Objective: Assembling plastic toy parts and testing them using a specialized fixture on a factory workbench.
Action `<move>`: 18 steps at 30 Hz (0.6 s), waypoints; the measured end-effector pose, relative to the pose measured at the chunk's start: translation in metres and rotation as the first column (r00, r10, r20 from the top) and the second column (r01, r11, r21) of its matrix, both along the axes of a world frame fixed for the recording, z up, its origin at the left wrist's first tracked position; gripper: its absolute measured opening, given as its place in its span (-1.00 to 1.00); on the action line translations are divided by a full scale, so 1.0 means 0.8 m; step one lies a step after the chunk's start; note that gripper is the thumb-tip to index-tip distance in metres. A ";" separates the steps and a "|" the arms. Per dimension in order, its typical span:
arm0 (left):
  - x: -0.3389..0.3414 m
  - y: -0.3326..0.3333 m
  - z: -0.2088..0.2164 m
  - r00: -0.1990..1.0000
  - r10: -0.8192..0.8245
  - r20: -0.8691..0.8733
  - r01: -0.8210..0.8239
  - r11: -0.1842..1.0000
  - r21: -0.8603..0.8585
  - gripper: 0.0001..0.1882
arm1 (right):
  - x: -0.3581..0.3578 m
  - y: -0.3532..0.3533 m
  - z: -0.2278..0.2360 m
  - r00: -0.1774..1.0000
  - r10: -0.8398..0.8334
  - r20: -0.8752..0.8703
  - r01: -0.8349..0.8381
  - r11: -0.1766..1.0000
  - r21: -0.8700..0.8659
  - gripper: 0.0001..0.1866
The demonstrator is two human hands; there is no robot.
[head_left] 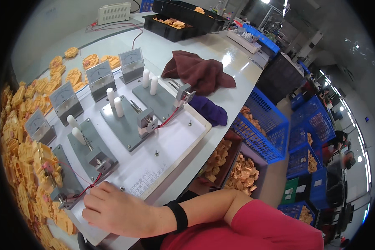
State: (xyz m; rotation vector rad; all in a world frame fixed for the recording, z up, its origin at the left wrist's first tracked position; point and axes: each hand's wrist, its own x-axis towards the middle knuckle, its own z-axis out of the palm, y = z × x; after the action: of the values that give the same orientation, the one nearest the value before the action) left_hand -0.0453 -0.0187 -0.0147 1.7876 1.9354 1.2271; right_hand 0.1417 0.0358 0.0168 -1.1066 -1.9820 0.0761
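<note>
My right hand (114,211) is half closed, fingers curled; I can't tell whether anything is gripped inside. If my knuckles snag the red wires (96,181), a lead could pull loose; sweeping too far left might scatter the heaped yellow parts (23,171). The nearest of 4 metal stands (72,186) lies just left of my fingers, on the white board (177,146).

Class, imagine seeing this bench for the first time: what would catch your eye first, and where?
Probably the big heap of yellow-orange parts down the left side. Next, the four dial meters standing in a row along the white board. Low in front, the right hand is at the board's near end.
</note>
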 end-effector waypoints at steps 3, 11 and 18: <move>-0.007 0.002 -0.007 1.000 0.016 -0.014 -0.016 0.998 -0.054 -0.70 | 0.002 0.001 0.005 0.998 0.010 0.054 -0.007 0.998 -0.059 -0.81; -0.008 0.005 -0.012 1.000 0.000 0.012 0.001 0.997 -0.082 -0.63 | -0.001 0.005 0.001 0.998 0.007 -0.068 -0.011 0.998 -0.058 -0.84; -0.007 0.009 -0.011 1.000 0.005 -0.004 -0.005 0.998 -0.062 -0.65 | -0.003 0.007 0.000 0.998 -0.034 -0.060 0.033 0.999 -0.024 -0.83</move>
State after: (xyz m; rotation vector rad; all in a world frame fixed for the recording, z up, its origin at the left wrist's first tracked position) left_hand -0.0510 -0.0117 -0.0232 1.7568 1.9587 1.1526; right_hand 0.1393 0.0411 0.0172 -1.1395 -1.9130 0.1135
